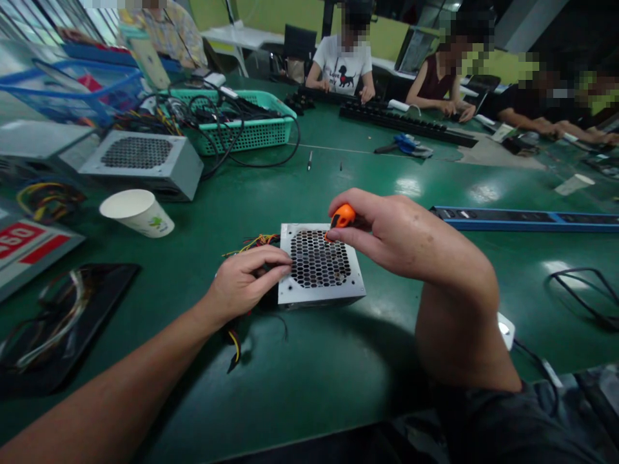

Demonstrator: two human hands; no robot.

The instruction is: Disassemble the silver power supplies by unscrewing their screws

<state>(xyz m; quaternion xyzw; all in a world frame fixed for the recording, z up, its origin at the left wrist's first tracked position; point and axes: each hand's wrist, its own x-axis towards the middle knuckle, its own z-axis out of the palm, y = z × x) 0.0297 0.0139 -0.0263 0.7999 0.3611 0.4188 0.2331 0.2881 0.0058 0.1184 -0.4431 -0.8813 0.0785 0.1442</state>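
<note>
A silver computer power supply [322,298] lies on the green table with its honeycomb fan grille facing up. My left hand [249,277] is closed, thumb and fingertips together at the left edge of the casing. Colored wires [261,240] come out on that side, partly behind the hand, and a black connector [234,362] hangs below it. Above the far right part of the grille, my right hand [382,232] grips the orange and black handle of a screwdriver [344,216]. The handle points upward; the screwdriver's tip cannot be made out.
A paper cup [138,212] and another power supply [145,164] stand at left, near a green basket [261,132] of cables. A blue-edged power strip [522,219] lies at right. A pen [310,160] rests beyond my hands. Several people sit across the table.
</note>
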